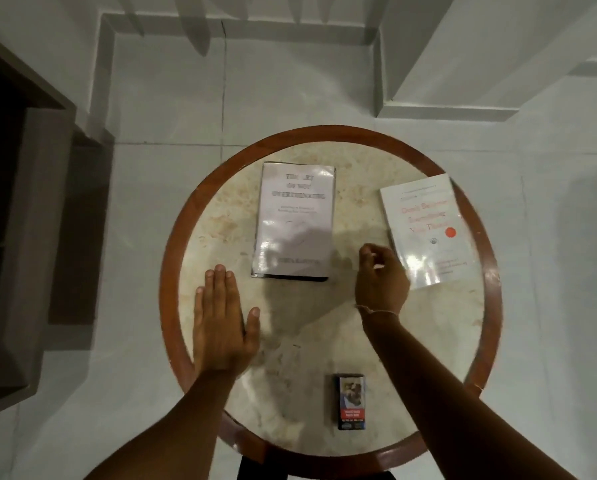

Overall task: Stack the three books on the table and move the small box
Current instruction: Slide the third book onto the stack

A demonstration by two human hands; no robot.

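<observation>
**Two books in sight, box parked near us**

We've got our left hand (220,320) lying flat on the round marble-topped surface with the reddish wooden rim (172,258), fingers (217,282) straight and pressed together, holding nothing, probably just bracing. Our right hand (380,275) hovers between the books with its fingers loosely curled; can't tell if they're pinching anything. The pale lilac hardcover book (295,220) sits mid-surface and looks thick, maybe one book on another, hard to say. The glossy white paperback with red lettering (428,230) lies tilted at the right edge, just beside that hand, so we'd guess it goes on next. The small dark printed box (350,401) sits at the near edge, untouched.
</observation>
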